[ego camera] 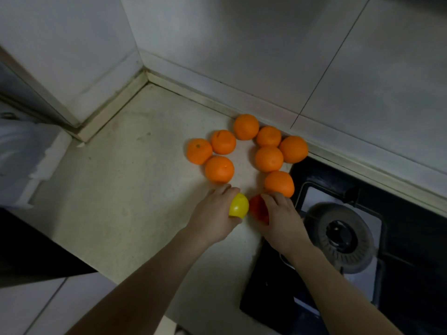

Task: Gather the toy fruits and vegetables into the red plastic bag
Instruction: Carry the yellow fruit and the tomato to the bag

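1. Left hand (212,212): palm down over the countertop, fingers and thumb curled round a yellow toy fruit (239,204). Narrow grip, closed on the fruit's left side, with its right half showing.
2. Right hand (283,218): palm down, fingers curled over a red toy fruit (257,206). Fruit largely covered, kind not to be told.
3. Yellow and red pieces: side by side between the two hands, close enough to touch or nearly so. Lifted or resting on the surface: cannot tell.
4. Orange toy fruits (269,158), eight in number: lying on the countertop in a loose arc beyond the hands, several touching one another, the farthest against the foot of the wall.
5. Nearest orange (280,182): just beside the right hand's fingertips, contact unclear. Another orange (219,169): just beyond the left hand's fingertips.
6. Countertop (121,189): pale, speckled, set into a corner.
7. Gas hob (411,238): black, at the right of the countertop, one round burner (343,238) beside the right forearm.
8. Tiled wall (266,56): grey-white, behind the oranges.
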Demonstrator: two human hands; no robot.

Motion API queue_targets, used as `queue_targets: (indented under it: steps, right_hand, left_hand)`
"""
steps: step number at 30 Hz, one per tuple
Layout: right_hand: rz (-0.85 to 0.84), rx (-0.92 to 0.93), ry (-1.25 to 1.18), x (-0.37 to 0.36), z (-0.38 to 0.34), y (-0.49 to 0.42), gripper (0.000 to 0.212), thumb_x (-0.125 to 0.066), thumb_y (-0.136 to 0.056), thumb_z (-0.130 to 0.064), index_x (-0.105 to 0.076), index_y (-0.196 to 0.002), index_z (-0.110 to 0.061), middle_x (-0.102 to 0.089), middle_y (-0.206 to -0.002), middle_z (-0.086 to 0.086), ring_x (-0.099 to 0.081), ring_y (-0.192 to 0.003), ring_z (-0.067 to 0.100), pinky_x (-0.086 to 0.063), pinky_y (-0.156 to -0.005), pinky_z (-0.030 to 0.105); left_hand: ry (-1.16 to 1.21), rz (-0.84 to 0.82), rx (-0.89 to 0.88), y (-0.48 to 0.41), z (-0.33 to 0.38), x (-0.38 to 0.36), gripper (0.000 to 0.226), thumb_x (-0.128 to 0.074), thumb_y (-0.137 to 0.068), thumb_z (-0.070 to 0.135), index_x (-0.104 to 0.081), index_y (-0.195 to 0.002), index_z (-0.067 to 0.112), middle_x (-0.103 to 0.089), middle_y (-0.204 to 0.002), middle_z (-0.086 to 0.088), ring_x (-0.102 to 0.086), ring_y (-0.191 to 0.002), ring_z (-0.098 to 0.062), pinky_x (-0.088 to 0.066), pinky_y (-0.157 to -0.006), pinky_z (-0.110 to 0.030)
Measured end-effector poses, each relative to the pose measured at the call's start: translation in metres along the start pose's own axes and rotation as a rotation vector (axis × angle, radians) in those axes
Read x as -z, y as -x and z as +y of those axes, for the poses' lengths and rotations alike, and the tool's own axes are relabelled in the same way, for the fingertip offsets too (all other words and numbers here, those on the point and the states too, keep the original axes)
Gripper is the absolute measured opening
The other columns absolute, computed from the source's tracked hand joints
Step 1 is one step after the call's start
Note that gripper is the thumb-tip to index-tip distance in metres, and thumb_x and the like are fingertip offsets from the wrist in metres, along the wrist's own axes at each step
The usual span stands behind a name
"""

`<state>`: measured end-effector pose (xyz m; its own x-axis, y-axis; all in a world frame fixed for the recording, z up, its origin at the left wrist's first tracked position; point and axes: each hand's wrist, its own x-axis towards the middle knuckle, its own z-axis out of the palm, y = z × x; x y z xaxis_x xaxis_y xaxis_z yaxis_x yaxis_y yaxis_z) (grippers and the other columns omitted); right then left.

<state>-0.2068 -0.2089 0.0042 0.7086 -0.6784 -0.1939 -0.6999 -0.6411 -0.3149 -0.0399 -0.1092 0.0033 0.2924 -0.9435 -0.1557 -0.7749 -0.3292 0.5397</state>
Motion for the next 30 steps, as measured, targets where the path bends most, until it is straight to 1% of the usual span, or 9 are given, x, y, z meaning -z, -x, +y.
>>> queue_targets:
  steps: [3,8,11,14,16,19,23,27,30]
  right_hand:
    - [0.01,-0.002,-0.019,0.001,0.0,-0.001,0.063,-0.066,-0.086,-0.033,-0.04,-0.141,-0.017,-0.041,-0.139,0.006,-0.039,-0.123,0.029,-0.037,-0.102,0.039]
    - [0.069,-0.007,-0.06,0.016,-0.009,0.01,0.064,-0.069,-0.082,-0.03,-0.043,-0.139,-0.015,-0.043,-0.139,0.009,-0.041,-0.121,0.033,-0.039,-0.101,0.043]
    - [0.119,-0.011,-0.081,0.029,-0.021,0.022,0.065,-0.07,-0.08,-0.026,-0.044,-0.138,-0.015,-0.044,-0.138,0.009,-0.042,-0.12,0.032,-0.041,-0.097,0.043]
    - [0.169,-0.022,-0.088,0.045,-0.036,0.039,0.068,-0.071,-0.076,-0.024,-0.044,-0.138,-0.015,-0.045,-0.134,0.009,-0.044,-0.115,0.032,-0.04,-0.094,0.04]
    - [0.212,-0.029,-0.086,0.056,-0.047,0.054,0.068,-0.073,-0.074,-0.025,-0.045,-0.136,-0.015,-0.047,-0.131,0.008,-0.046,-0.111,0.032,-0.04,-0.092,0.039]
    - [0.301,-0.051,-0.091,0.071,-0.065,0.083,0.064,-0.075,-0.072,-0.029,-0.05,-0.13,-0.017,-0.05,-0.125,0.008,-0.049,-0.107,0.031,-0.042,-0.089,0.039]
    - [0.391,-0.091,-0.104,0.091,-0.094,0.127,0.065,-0.075,-0.073,-0.033,-0.05,-0.131,-0.019,-0.05,-0.126,0.005,-0.047,-0.112,0.026,-0.042,-0.093,0.037]
    - [0.493,-0.109,-0.127,0.109,-0.119,0.173,0.061,-0.075,-0.074,-0.032,-0.052,-0.129,-0.02,-0.051,-0.124,0.003,-0.049,-0.111,0.024,-0.041,-0.092,0.032]
    - [0.556,-0.135,-0.128,0.121,-0.134,0.209,0.061,-0.076,-0.074,-0.031,-0.051,-0.129,-0.02,-0.05,-0.124,0.003,-0.048,-0.11,0.022,-0.042,-0.09,0.032]
  left_hand:
    - [0.011,0.016,-0.006,0.001,-0.001,0.003,0.072,-0.076,-0.074,0.041,-0.043,-0.136,0.026,-0.043,-0.138,0.007,-0.046,-0.119,-0.022,-0.047,-0.091,-0.04]
    - [0.004,0.086,-0.031,0.01,0.002,0.02,0.072,-0.077,-0.071,0.042,-0.046,-0.134,0.025,-0.047,-0.134,0.005,-0.051,-0.113,-0.025,-0.049,-0.088,-0.04]
    - [-0.003,0.133,-0.054,0.02,0.006,0.038,0.07,-0.076,-0.071,0.044,-0.047,-0.133,0.027,-0.048,-0.132,0.006,-0.052,-0.112,-0.024,-0.049,-0.085,-0.038]
    - [0.017,0.179,-0.087,0.033,0.009,0.058,0.069,-0.077,-0.071,0.042,-0.048,-0.131,0.025,-0.05,-0.131,0.004,-0.054,-0.112,-0.025,-0.049,-0.086,-0.039]
    - [0.042,0.215,-0.12,0.047,0.013,0.07,0.07,-0.079,-0.07,0.039,-0.049,-0.132,0.023,-0.051,-0.132,0.001,-0.054,-0.113,-0.026,-0.049,-0.088,-0.04]
    - [0.078,0.266,-0.184,0.073,0.021,0.089,0.069,-0.081,-0.069,0.034,-0.051,-0.129,0.021,-0.052,-0.13,0.0,-0.055,-0.112,-0.029,-0.05,-0.087,-0.043]
    - [0.101,0.303,-0.242,0.112,0.034,0.112,0.071,-0.082,-0.068,0.034,-0.051,-0.131,0.022,-0.051,-0.134,0.002,-0.055,-0.115,-0.028,-0.05,-0.088,-0.044]
    - [0.134,0.332,-0.29,0.147,0.047,0.133,0.073,-0.082,-0.069,0.037,-0.051,-0.133,0.025,-0.049,-0.138,0.006,-0.052,-0.12,-0.021,-0.047,-0.093,-0.037]
    - [0.148,0.349,-0.339,0.17,0.062,0.147,0.074,-0.082,-0.069,0.04,-0.05,-0.135,0.027,-0.048,-0.14,0.006,-0.049,-0.124,-0.017,-0.047,-0.096,-0.035]
